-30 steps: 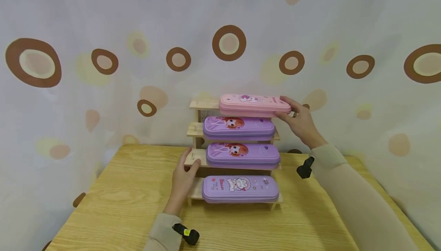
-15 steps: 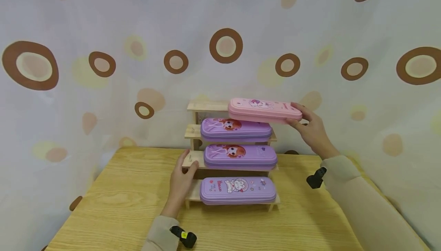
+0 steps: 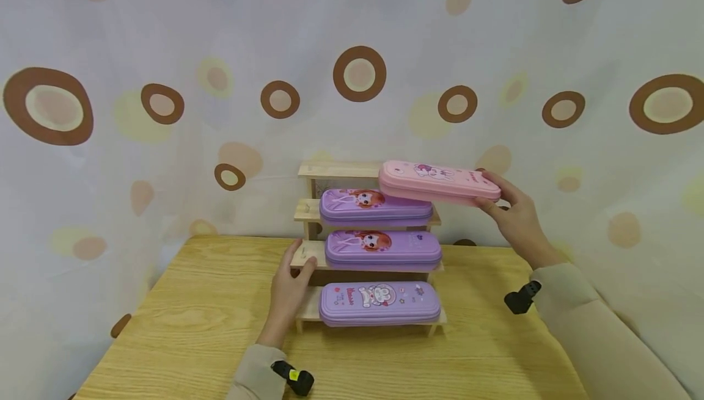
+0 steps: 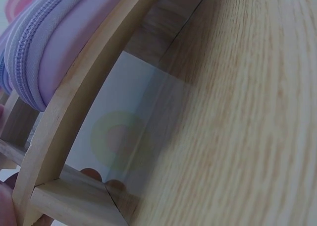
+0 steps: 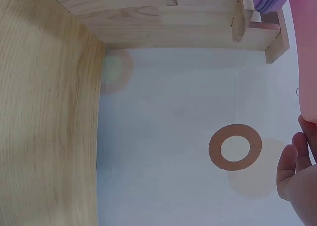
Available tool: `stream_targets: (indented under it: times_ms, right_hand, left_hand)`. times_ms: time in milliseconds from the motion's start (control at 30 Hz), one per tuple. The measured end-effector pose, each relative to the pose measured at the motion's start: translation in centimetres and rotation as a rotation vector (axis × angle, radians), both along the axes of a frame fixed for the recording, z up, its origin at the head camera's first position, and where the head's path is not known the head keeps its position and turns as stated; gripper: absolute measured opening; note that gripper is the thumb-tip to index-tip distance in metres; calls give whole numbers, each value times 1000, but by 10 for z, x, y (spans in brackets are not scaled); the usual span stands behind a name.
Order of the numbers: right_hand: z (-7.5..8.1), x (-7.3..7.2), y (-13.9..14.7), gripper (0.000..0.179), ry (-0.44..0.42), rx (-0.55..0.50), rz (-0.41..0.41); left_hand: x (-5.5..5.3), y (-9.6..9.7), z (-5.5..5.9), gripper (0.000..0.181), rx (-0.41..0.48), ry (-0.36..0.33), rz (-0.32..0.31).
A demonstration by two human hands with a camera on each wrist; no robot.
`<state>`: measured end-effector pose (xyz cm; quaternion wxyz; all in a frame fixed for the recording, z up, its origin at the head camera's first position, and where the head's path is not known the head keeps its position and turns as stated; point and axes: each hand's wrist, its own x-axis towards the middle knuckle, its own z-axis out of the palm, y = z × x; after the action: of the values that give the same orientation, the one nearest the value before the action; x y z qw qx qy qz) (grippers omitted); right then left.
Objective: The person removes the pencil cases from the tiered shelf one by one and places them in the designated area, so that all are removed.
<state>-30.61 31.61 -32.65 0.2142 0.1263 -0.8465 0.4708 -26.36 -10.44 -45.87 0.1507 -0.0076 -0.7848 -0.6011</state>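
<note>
My right hand (image 3: 514, 210) pinches the right end of a pink pencil case (image 3: 434, 181) with a rabbit print. The case is tilted, its right end lower, and overlaps the top tier of a wooden stepped rack (image 3: 343, 170). In the right wrist view, fingers (image 5: 292, 159) curl at the edge of the pink case (image 5: 304, 52). My left hand (image 3: 288, 284) grips the left end of the rack's third tier from the top, thumb on top. Below the pink one sit a purple case with a girl print (image 3: 379, 206), another like it (image 3: 383, 249), and a lilac rabbit case (image 3: 379, 303).
The rack stands on a wood-grain table (image 3: 220, 302), close to a curtain (image 3: 352, 15) with brown rings that hangs behind and at the sides. Black wrist cameras (image 3: 294, 378) are strapped at both cuffs.
My right hand has drawn the pink pencil case to the right and slightly down, uncovering more of the top tier. The left hand keeps its place on the rack.
</note>
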Motion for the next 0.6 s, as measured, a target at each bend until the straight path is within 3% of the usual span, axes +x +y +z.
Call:
stream_targets:
  times_ms: [433,600]
  right_hand:
    - [-11,24,34,57,-60,-68,9]
    - [-17,30,47,57,-32,-195,80]
  left_hand:
    - [2,1,0,58,-5,-14,1]
    - [0,0,-2,58,-7,-10,-1]
